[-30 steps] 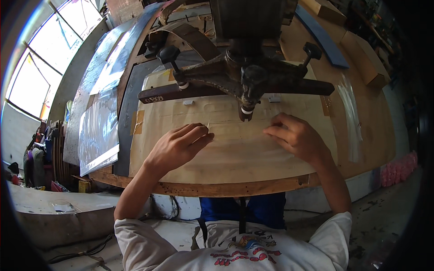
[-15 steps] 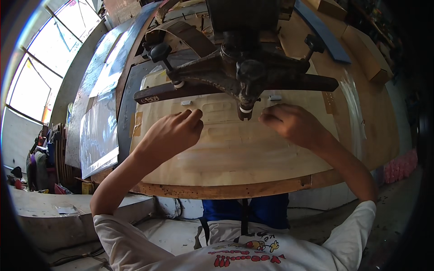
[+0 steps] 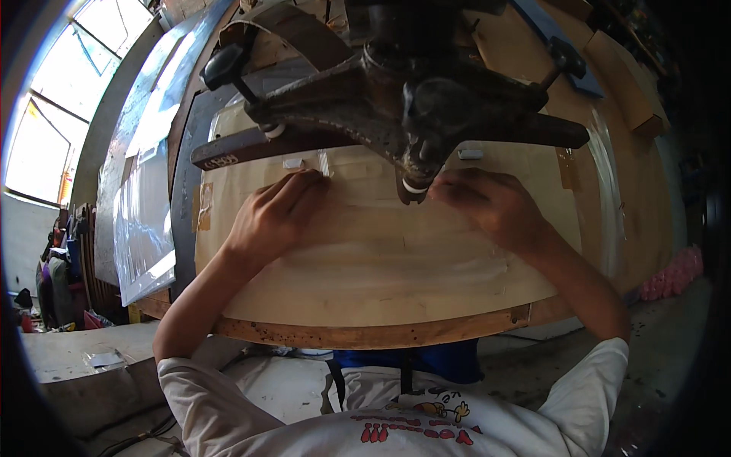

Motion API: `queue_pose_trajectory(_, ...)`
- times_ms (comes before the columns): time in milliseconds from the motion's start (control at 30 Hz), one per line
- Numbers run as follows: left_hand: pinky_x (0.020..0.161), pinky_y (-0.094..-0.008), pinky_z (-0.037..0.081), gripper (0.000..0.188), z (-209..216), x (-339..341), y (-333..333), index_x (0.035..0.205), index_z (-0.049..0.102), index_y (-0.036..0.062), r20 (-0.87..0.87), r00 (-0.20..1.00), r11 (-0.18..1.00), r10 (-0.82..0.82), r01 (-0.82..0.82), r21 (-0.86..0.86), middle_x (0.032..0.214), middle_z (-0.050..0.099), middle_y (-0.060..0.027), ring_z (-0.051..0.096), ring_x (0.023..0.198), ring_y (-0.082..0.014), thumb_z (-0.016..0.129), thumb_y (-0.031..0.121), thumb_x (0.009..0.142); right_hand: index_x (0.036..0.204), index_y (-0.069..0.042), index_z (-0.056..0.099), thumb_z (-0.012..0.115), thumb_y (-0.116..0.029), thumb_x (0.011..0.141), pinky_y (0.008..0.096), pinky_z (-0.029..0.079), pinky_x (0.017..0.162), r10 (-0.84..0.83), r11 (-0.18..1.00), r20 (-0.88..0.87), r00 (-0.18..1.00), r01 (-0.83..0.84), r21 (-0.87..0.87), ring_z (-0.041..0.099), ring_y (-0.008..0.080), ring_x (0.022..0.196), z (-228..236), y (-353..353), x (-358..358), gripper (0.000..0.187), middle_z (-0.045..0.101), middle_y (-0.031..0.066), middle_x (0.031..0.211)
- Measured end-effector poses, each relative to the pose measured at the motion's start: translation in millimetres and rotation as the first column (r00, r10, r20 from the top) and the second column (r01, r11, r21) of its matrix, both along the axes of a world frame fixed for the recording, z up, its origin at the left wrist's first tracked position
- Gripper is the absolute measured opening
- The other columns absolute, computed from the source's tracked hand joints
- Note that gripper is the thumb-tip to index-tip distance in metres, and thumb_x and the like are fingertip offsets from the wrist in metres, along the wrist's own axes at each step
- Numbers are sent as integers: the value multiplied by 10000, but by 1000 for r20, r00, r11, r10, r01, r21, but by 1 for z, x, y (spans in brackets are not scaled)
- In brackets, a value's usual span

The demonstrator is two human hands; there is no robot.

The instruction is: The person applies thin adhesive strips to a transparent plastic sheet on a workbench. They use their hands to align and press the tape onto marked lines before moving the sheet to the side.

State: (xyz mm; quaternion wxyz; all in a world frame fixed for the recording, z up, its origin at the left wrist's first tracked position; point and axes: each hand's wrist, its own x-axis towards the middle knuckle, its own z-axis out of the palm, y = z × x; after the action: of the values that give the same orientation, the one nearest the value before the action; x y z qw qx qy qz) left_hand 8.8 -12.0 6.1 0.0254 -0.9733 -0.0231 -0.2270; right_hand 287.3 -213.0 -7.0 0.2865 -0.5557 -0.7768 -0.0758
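Both hands (image 3: 278,217) slid forward under the press head (image 3: 415,107).

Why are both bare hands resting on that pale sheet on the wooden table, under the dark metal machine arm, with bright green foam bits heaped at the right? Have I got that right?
Nearly. The head view shows the heap at the right is pink, not green. Both the left hand and the right hand do rest on the pale sheet on the wooden table, under the dark metal machine arm.

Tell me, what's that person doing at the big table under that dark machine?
A person leans over a wooden table with both hands on a pale sheet. The left hand pinches a small clear strip near the sheet's far edge. The right hand presses the sheet just below the dark metal machine hanging overhead.
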Motion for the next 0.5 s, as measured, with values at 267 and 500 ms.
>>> queue_pose_trajectory(267,807,-359,638,286,-4,1,-3,1078,689,8,22,997,993,73,-71,-94,1105,707,-122,734,991,-279,710,-24,795,1096,-81,752,719,-80,866,330,653,787,-16,998,-16,1000,17,65,750,226,910,-2,0,3,232,726,78,1066)
queue_pose_trajectory(500,809,-351,639,284,-5,4,-5,1088,683,27,19,994,993,110,-109,-54,1159,709,-110,731,1016,-264,676,-14,807,1077,-88,736,701,-89,874,337,647,779,-85,996,21,996,85,19,750,228,908,3,9,6,206,731,67,1034)
